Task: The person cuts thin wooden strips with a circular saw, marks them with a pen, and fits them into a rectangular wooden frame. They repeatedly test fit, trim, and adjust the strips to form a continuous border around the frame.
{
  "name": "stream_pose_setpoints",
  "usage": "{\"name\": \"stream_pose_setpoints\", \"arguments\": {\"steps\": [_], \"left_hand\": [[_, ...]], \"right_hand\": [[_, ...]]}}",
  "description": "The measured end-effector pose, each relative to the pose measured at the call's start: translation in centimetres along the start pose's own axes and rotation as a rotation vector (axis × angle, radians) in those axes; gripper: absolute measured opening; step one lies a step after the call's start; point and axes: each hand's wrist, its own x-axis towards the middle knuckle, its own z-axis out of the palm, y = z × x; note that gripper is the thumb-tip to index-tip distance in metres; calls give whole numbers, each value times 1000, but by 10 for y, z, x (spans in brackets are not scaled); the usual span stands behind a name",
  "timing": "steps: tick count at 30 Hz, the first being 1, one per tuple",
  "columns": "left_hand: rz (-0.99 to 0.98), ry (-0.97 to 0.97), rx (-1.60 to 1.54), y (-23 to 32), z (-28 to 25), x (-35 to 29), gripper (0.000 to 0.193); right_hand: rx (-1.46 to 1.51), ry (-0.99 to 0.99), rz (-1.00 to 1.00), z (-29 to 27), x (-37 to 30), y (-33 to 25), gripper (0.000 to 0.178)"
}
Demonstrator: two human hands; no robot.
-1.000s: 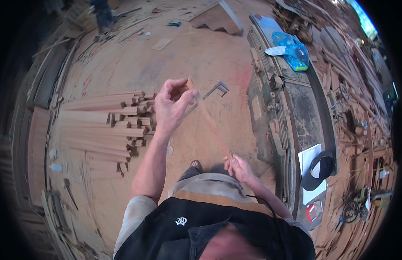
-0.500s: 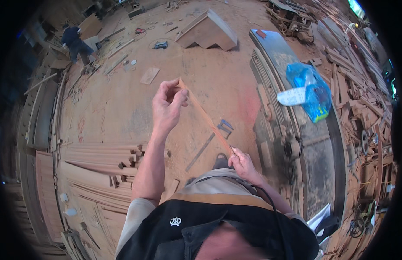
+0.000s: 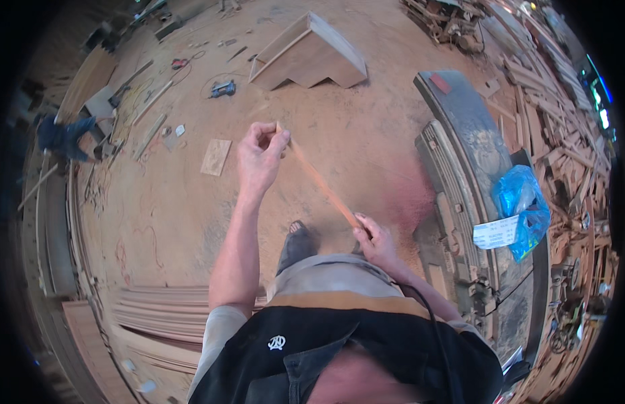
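Above the bare floor (image 3: pixel 339 128), I list one strip (image 3: pixel 317 180), thin, orange-brown, slanting between two hands in front of the body.
Left hand (image 3: pixel 260 158): pinching the strip's upper end, thumb against fingers.
Right hand (image 3: pixel 379 244): grasping the lower end, nearer the waist.
Handling, my judgement: the strip looks slender and likely to flex; I would grip both ends lightly and evenly, without twist, wrists loose.
Clearance: bench (image 3: pixel 470 138) to the right, blue bag (image 3: pixel 528 209) upon it; I would turn the lower end away from its edge.
Ahead: cabinet (image 3: pixel 312 57), well apart.
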Motion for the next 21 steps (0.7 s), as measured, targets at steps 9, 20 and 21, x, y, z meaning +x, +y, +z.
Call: {"name": "stream_pose_setpoints", "arguments": {"steps": [9,20,21], "left_hand": [[-66,-301,139,-42,30,304,25],[-111,-509,397,-154,52,687,36],[-156,-493,406,-165,42,709,35]], "right_hand": [[56,274,177,63,233,-13,32],[-157,585,144,54,611,120,33],[-190,592,159,48,636,127,33]]}}
